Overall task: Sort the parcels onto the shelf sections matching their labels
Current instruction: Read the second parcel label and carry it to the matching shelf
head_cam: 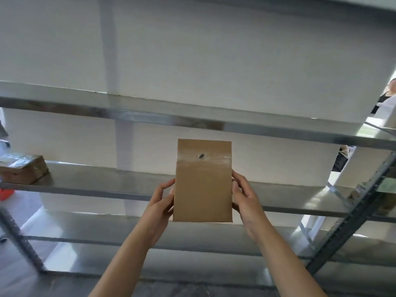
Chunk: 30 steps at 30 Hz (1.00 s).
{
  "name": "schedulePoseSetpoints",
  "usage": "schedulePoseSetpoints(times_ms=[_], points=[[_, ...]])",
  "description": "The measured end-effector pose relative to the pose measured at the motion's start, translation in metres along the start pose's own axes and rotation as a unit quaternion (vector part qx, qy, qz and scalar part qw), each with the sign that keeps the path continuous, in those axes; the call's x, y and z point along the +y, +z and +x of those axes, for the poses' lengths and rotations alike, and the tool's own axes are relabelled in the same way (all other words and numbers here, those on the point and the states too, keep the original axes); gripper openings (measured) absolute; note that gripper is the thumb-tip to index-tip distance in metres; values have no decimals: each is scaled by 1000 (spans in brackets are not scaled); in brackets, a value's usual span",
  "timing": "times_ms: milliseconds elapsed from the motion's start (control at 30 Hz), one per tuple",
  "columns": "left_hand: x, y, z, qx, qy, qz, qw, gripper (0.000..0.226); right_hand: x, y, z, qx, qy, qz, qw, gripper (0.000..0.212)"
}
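While two hands hold it upright in the air, one brown parcel (202, 185) faces the metal shelf (107, 179). The left hand (162, 202) grips its left edge and the right hand (244, 198) its right edge, fingers (241, 180) clamped on the cardboard. Two parcels show in all; the second parcel (23, 170) lies on a shelf level at far left, well apart. One person (387, 99) stands at far right.
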<state>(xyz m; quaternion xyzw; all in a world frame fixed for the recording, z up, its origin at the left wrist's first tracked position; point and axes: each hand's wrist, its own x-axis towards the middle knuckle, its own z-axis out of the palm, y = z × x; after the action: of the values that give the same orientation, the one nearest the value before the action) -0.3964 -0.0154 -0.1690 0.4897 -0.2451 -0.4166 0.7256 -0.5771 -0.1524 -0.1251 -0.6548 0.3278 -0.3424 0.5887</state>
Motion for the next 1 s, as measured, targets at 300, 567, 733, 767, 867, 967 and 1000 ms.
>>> schedulePoseSetpoints(times_ms=[300, 567, 733, 767, 867, 967, 1000], points=[[16, -7, -15, 64, 66, -8, 996, 49, -27, 34, 11, -47, -7, -44, 998, 53], [49, -14, -20, 94, 140, 7, 986, 76, -57, 55, 18, -43, -89, -36, 994, 54], [66, -13, -28, 97, 156, 56, 981, 66, -65, 63, 11, -37, -100, -21, 994, 53], [68, -13, -29, 96, 157, 59, 981, 65, -65, 66, 9, -39, -99, -17, 994, 53], [74, -15, -32, 68, 142, 88, 984, 63, -64, 71, 5, -41, -78, -8, 996, 58], [78, -11, -33, 19, 105, 88, 990, 58, -60, 72, 2, -55, -58, 10, 997, 66], [79, -9, -32, 10, 94, 78, 992, 56, -59, 71, 1, -64, -53, 15, 996, 71]])
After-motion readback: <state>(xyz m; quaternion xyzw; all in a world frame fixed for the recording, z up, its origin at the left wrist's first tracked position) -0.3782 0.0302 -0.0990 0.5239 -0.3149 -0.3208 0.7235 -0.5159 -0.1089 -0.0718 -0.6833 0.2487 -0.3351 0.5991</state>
